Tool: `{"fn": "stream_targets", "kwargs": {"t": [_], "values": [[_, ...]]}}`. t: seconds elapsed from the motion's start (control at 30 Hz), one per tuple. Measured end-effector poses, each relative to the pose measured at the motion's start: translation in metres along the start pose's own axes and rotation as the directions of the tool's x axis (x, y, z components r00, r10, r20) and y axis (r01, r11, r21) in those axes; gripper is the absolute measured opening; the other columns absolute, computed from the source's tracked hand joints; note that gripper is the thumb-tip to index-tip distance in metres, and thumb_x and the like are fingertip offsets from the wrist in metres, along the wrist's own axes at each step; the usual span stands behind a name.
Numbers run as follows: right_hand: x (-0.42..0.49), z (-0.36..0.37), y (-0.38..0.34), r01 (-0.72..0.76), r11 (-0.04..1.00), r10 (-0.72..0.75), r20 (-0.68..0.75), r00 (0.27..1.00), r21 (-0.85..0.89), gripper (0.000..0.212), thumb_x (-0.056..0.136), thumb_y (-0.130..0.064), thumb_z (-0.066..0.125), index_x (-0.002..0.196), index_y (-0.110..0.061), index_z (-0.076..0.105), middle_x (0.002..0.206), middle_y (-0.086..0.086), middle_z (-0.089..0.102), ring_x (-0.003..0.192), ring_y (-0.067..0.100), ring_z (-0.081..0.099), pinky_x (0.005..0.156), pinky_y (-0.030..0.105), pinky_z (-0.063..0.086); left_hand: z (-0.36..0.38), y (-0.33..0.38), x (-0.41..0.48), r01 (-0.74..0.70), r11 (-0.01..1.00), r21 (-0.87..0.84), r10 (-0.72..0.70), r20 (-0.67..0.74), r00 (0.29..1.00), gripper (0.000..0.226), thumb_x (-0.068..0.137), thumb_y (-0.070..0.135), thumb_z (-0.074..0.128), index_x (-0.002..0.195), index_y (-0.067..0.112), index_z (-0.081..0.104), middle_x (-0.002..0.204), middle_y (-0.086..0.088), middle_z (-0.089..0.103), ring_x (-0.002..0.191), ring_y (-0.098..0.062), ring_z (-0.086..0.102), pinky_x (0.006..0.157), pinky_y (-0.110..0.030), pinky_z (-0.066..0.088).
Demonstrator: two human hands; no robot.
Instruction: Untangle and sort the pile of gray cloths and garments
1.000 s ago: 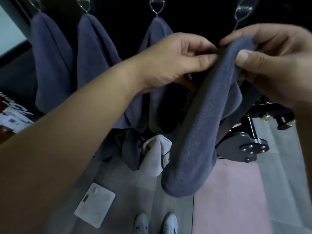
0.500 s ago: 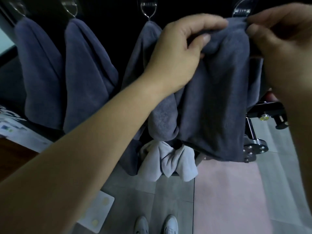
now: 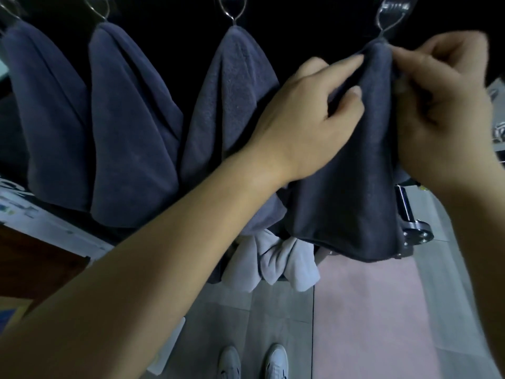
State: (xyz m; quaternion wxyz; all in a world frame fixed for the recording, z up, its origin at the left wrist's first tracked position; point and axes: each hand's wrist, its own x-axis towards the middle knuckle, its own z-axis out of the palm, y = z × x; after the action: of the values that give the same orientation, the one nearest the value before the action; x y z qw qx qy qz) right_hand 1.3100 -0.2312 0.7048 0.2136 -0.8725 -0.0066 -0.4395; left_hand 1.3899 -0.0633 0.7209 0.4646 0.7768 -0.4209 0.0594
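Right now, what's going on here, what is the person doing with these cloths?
A person is hanging dark gray cloths on a row of metal hooks. Both hands, the left hand and the right hand, pinch the top of one gray cloth right at the rightmost hook; whether it has caught on the hook cannot be told. Three more gray cloths already hang from hooks to the left. A lighter gray bundle sits lower down, unsorted.

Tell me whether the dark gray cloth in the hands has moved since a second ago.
Yes. The dark gray cloth has gone up: its top, pinched by the left hand and right hand, now meets the rightmost metal hook, having been below it.
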Motion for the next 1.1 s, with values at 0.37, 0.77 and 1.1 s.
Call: {"fn": "stream_targets", "kwargs": {"t": [0.37,0.77,1.1], "values": [[-0.015,0.001,-0.006,-0.051,0.998,0.049,0.043,0.998,0.036,0.040,0.107,-0.029,0.038,0.141,-0.020,0.057,0.116,-0.010,0.035,0.120,0.031,0.041,0.109,0.053,0.033,0.024,-0.001,-0.013,-0.135,0.940,0.314,0.187,-0.143,0.972,0.041,0.100,0.043,0.042,0.106,0.013,0.069,0.122,-0.011,0.048,0.109,-0.022,0.044,0.097,-0.034,0.040],[-0.037,0.015,-0.009,-0.240,0.960,0.226,0.104,0.969,0.144,0.039,0.107,-0.028,0.036,0.128,-0.009,0.064,0.119,0.007,0.038,0.119,0.010,0.038,0.112,0.038,0.035,0.039,-0.008,-0.023,-0.019,0.990,-0.138,0.005,-0.101,0.995,0.056,0.100,0.036,0.041,0.143,0.000,0.048,0.135,-0.013,0.051,0.130,-0.022,0.050,0.111,-0.041,0.039],[-0.041,0.014,-0.009,-0.316,0.935,0.292,0.158,0.943,0.159,0.042,0.107,-0.035,0.035,0.139,-0.020,0.058,0.118,0.002,0.040,0.122,0.015,0.043,0.113,0.031,0.034,0.036,-0.006,-0.030,0.061,0.976,-0.211,-0.071,-0.045,0.996,0.053,0.100,0.027,0.052,0.146,0.001,0.044,0.144,-0.011,0.047,0.137,-0.017,0.045,0.115,-0.038,0.036]]}}
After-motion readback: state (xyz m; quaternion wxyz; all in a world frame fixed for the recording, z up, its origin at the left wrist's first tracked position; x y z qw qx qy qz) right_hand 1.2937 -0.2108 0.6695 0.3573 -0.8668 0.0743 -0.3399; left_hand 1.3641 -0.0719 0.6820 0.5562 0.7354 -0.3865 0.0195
